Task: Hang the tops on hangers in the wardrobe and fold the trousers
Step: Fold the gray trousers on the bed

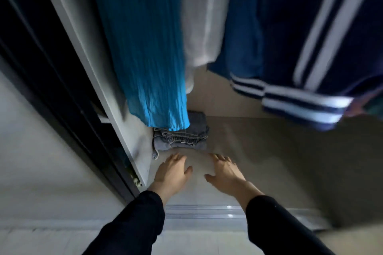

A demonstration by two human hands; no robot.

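A folded pair of grey-blue denim trousers (182, 136) lies on the wardrobe floor (269, 151), pushed against the left side panel. My left hand (172, 172) and my right hand (226, 172) hover just in front of the trousers, palms down, fingers relaxed, holding nothing. Neither hand touches the denim. Above hang a bright blue crinkled top (145, 47), a white top (207, 16) and a navy jacket with white stripes (300, 47). The blue top's hem covers the back left of the trousers.
The white wardrobe side panel (116, 97) and a dark sliding door (51, 68) stand at the left. A metal door track (207, 211) runs across the wardrobe's front edge under my forearms. Pale floor lies at the left.
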